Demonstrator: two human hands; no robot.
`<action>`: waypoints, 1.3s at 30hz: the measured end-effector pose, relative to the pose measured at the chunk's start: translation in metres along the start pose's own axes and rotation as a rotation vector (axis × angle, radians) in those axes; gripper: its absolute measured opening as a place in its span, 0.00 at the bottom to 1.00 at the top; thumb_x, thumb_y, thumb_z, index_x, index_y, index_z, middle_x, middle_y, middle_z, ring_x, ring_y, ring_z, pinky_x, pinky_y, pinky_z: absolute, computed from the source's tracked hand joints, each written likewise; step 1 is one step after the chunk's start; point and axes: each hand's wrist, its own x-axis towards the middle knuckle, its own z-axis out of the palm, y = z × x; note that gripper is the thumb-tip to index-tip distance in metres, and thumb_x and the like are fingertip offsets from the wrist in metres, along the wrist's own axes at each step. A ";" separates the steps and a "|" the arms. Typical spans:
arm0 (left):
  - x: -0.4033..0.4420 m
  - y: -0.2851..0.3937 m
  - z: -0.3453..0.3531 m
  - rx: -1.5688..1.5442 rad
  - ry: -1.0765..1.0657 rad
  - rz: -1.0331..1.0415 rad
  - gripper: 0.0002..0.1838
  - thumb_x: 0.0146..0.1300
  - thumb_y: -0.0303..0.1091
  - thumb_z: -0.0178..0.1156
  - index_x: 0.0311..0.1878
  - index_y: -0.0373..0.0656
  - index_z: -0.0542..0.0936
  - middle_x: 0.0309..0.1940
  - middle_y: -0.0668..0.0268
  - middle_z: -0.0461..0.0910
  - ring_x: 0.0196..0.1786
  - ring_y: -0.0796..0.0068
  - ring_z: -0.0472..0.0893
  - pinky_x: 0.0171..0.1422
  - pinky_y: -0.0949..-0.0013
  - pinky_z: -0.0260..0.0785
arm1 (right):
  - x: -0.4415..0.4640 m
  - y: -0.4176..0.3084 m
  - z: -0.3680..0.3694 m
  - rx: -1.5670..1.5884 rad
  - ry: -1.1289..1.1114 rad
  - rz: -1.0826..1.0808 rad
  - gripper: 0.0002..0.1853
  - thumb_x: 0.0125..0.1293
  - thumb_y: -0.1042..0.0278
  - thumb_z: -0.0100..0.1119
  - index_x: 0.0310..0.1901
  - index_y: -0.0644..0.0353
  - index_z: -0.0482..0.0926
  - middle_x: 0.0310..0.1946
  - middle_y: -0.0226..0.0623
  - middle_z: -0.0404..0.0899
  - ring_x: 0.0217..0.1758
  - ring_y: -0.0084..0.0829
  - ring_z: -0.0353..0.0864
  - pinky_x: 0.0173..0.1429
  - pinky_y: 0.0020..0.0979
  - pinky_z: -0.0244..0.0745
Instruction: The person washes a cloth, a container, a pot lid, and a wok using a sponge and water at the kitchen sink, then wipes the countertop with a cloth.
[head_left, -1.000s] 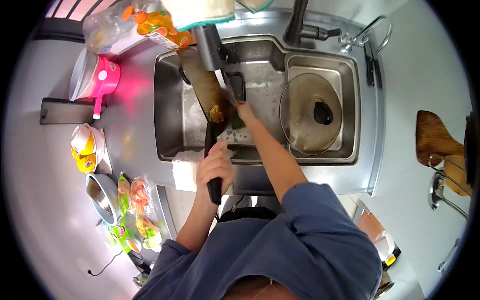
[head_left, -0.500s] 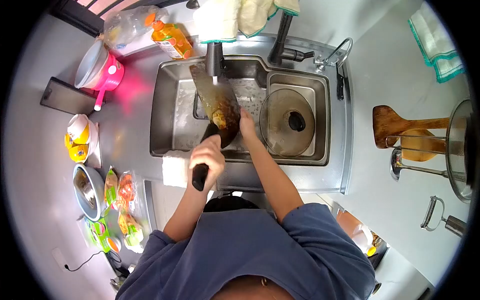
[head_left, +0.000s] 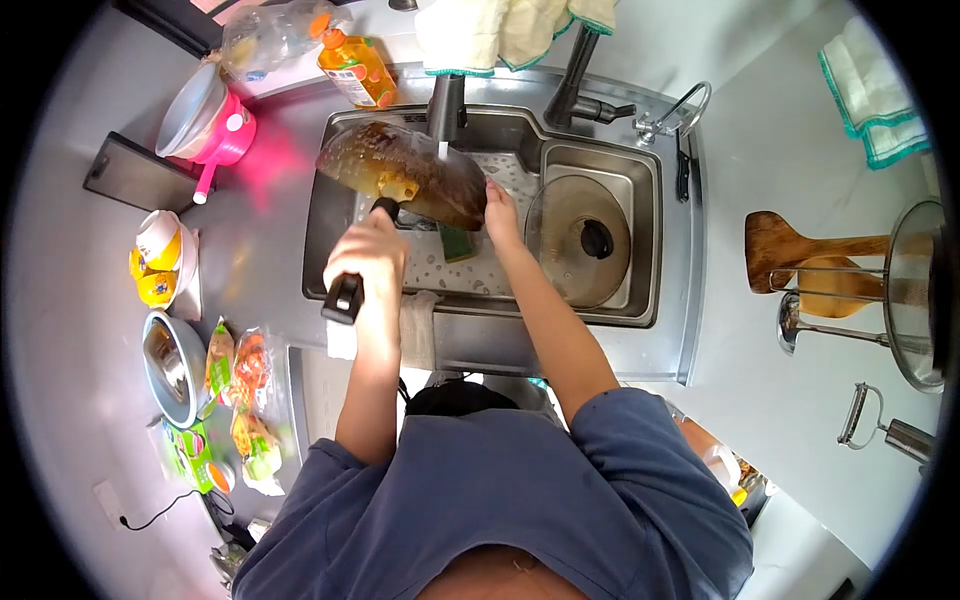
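A dark wok with brown stains is tilted on its side above the large sink basin. My left hand is wrapped around its black handle. At the wok's right edge, my right hand grips the rim, its fingertips partly hidden behind the metal. Water runs from the black faucet onto the wok. Below the wok, a green sponge lies on the basin floor, partly covered. A glass lid with a black knob rests over the smaller basin, right of my right hand.
An orange soap bottle stands behind the sink. A pink pot, a phone-like dark panel, bowls and food packets line the left. A cloth hangs over the front edge. Wooden spatulas hang right.
The wok has swung round and up to the left, its far end now near the basin's back left corner. My left hand moved left with the handle. The sponge has come into view.
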 end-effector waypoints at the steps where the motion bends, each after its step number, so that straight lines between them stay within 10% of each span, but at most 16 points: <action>1: -0.011 0.002 -0.002 0.002 0.004 -0.026 0.08 0.60 0.24 0.40 0.25 0.41 0.64 0.11 0.60 0.66 0.12 0.70 0.69 0.13 0.62 0.64 | 0.002 0.001 -0.001 -0.001 -0.003 0.004 0.24 0.72 0.54 0.40 0.59 0.64 0.71 0.60 0.47 0.71 0.64 0.42 0.68 0.67 0.33 0.58; 10: -0.113 0.001 0.019 0.220 0.312 -0.009 0.13 0.64 0.21 0.37 0.22 0.43 0.61 0.10 0.64 0.65 0.11 0.78 0.68 0.14 0.73 0.61 | 0.050 0.002 0.043 0.236 -0.482 0.617 0.22 0.69 0.46 0.44 0.43 0.58 0.78 0.43 0.36 0.79 0.47 0.31 0.74 0.51 0.36 0.69; 16: -0.131 0.037 0.071 0.605 0.708 -0.061 0.12 0.67 0.23 0.40 0.25 0.42 0.61 0.10 0.68 0.64 0.11 0.82 0.66 0.12 0.77 0.61 | 0.102 0.013 0.110 0.341 -0.451 0.550 0.33 0.67 0.37 0.38 0.58 0.59 0.71 0.53 0.45 0.74 0.53 0.39 0.74 0.59 0.38 0.67; 21: -0.125 0.065 0.103 0.792 0.887 -0.068 0.20 0.73 0.46 0.38 0.27 0.43 0.60 0.09 0.70 0.65 0.09 0.84 0.65 0.08 0.79 0.58 | 0.107 0.012 0.110 0.548 -0.410 0.390 0.37 0.67 0.39 0.43 0.65 0.65 0.62 0.61 0.44 0.68 0.61 0.38 0.67 0.66 0.36 0.60; 29: -0.103 0.043 0.086 0.450 0.772 0.024 0.09 0.65 0.24 0.39 0.27 0.42 0.60 0.10 0.68 0.64 0.11 0.82 0.67 0.13 0.76 0.64 | 0.010 -0.060 0.070 -0.057 -0.279 -0.142 0.23 0.68 0.58 0.50 0.59 0.64 0.71 0.60 0.42 0.71 0.63 0.34 0.67 0.67 0.32 0.58; 31: -0.097 0.037 0.081 0.414 0.781 0.016 0.10 0.65 0.24 0.39 0.26 0.42 0.61 0.11 0.67 0.65 0.12 0.79 0.68 0.13 0.75 0.64 | -0.003 -0.055 0.051 -0.368 -0.146 -0.543 0.17 0.66 0.63 0.50 0.52 0.63 0.76 0.47 0.47 0.80 0.47 0.35 0.80 0.54 0.31 0.69; 34: -0.098 0.042 0.076 0.382 0.811 -0.008 0.10 0.66 0.26 0.39 0.26 0.42 0.61 0.11 0.67 0.65 0.12 0.78 0.68 0.13 0.74 0.64 | -0.044 -0.103 0.014 -0.131 -0.438 -0.396 0.15 0.66 0.67 0.51 0.51 0.62 0.78 0.46 0.47 0.80 0.43 0.29 0.81 0.51 0.28 0.71; 39: -0.098 0.041 0.076 0.416 0.858 -0.006 0.15 0.72 0.38 0.39 0.28 0.43 0.59 0.12 0.68 0.64 0.12 0.77 0.67 0.13 0.74 0.65 | -0.042 -0.056 -0.020 -0.296 -0.188 -0.271 0.19 0.70 0.61 0.49 0.58 0.61 0.73 0.49 0.33 0.77 0.45 0.22 0.73 0.49 0.21 0.67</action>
